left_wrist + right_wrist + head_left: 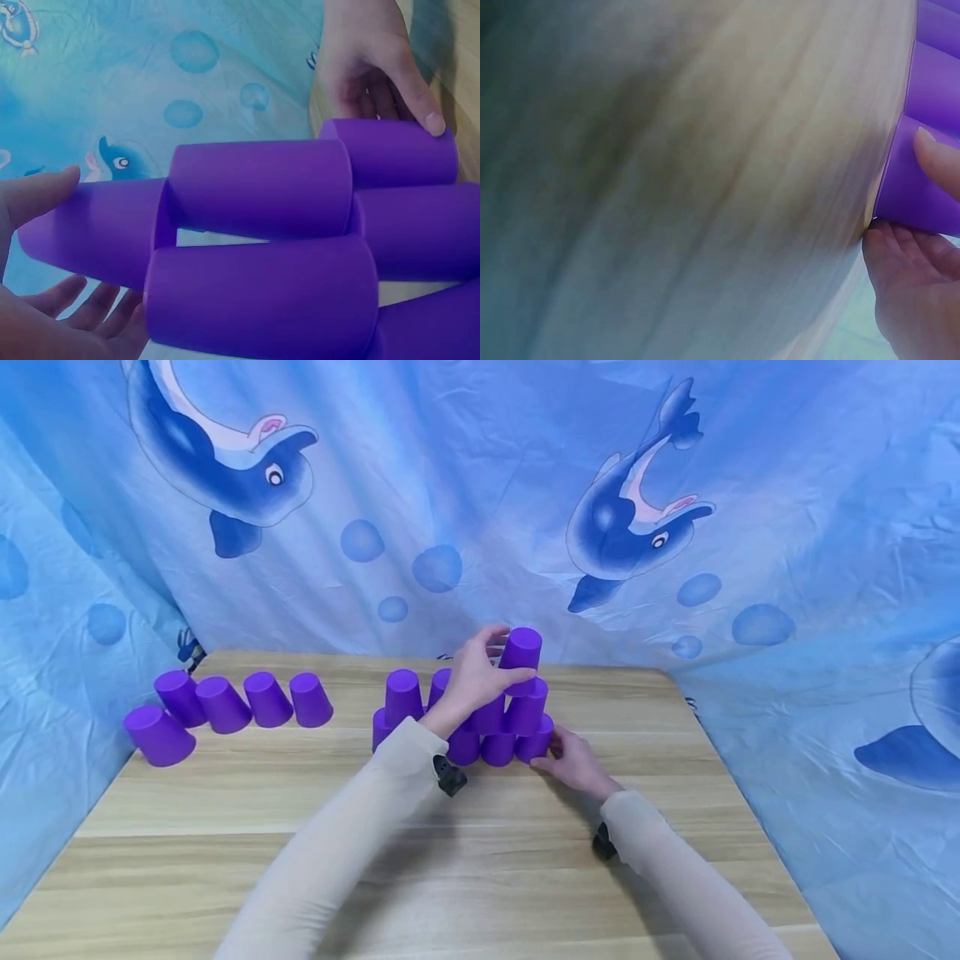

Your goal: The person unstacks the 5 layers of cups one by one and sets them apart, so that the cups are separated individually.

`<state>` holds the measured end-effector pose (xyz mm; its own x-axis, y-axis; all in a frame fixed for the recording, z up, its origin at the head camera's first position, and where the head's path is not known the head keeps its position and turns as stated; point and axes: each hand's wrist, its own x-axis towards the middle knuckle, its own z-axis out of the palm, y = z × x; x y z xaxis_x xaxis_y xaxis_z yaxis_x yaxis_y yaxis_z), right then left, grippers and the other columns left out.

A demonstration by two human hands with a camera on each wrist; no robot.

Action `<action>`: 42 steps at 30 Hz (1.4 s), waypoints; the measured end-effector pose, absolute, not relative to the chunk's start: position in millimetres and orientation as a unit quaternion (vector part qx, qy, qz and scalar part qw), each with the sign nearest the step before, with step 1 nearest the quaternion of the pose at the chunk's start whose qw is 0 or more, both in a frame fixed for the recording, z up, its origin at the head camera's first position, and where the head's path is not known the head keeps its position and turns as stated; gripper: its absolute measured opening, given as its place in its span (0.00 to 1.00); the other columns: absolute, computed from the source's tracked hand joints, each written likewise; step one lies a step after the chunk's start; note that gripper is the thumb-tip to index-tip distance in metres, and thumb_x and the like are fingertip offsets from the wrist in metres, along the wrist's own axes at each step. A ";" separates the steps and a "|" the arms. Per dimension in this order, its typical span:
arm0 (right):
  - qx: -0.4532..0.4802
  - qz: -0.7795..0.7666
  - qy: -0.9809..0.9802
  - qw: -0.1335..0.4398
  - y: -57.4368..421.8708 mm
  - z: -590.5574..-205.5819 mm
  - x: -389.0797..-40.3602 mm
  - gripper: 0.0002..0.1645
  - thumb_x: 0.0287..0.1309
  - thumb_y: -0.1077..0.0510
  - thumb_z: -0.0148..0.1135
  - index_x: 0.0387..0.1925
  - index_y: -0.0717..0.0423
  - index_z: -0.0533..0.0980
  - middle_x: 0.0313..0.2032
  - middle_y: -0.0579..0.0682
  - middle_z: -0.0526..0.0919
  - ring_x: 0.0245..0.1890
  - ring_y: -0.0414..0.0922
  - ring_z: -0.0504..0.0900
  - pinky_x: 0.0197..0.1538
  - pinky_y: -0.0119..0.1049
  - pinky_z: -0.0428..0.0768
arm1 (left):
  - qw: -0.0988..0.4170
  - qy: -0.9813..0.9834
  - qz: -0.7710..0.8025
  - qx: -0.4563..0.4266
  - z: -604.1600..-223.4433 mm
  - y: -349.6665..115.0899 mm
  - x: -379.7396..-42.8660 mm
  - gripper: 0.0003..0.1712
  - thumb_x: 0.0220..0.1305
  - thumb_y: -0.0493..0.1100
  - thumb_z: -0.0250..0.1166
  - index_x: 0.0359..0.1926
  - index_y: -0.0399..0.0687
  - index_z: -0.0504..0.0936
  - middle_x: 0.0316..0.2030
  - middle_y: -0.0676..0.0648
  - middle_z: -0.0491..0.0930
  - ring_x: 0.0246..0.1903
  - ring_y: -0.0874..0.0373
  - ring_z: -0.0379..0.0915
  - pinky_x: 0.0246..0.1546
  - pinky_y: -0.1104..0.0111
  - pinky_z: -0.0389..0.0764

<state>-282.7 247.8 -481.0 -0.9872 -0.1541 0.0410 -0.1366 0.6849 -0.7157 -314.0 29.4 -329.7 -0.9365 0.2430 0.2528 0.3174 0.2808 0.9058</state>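
Observation:
Upside-down purple cups stand stacked in tiers at the middle of the table. My left hand (474, 675) grips a purple cup (524, 647) at the top right, thumb on the near side and fingers around the far side. Its rim sits at the tops of two second-tier cups, one being the right-end cup (528, 712). Low on the right, my right hand (577, 763) holds the end cup of the bottom row (534, 746) between thumb and fingers. My left forearm hides part of the stack in the head view.
Several more upside-down purple cups, such as the nearest one (159, 737), stand apart at the table's left edge. The wooden table (525, 868) meets a blue dolphin-printed curtain (495, 485) behind and at both sides.

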 end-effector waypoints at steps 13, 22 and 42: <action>-0.062 -0.392 0.918 0.021 248.3 -483.3 -284.0 0.37 0.49 0.59 0.74 0.60 0.62 0.69 0.52 0.59 0.78 0.52 0.54 0.77 0.56 0.45 0.75 | 0.040 -0.805 -0.571 -0.157 -334.0 37.6 -314.0 0.36 0.51 0.47 0.75 0.61 0.47 0.73 0.49 0.48 0.78 0.46 0.55 0.75 0.48 0.63 0.76; -0.066 -0.397 0.915 0.018 247.9 -483.1 -284.1 0.35 0.49 0.60 0.74 0.58 0.63 0.70 0.51 0.60 0.79 0.52 0.54 0.77 0.56 0.45 0.75 | 0.058 -0.798 -0.574 -0.172 -327.7 27.4 -308.6 0.37 0.51 0.48 0.75 0.61 0.46 0.73 0.48 0.49 0.79 0.46 0.55 0.76 0.47 0.64 0.77; -0.065 -0.382 0.921 0.022 247.9 -482.9 -282.6 0.37 0.49 0.59 0.74 0.60 0.63 0.69 0.52 0.61 0.78 0.52 0.55 0.77 0.56 0.46 0.75 | 0.079 -0.736 -0.646 -0.187 -314.0 -44.9 -273.3 0.31 0.54 0.41 0.73 0.58 0.39 0.75 0.44 0.40 0.81 0.43 0.48 0.78 0.48 0.59 0.77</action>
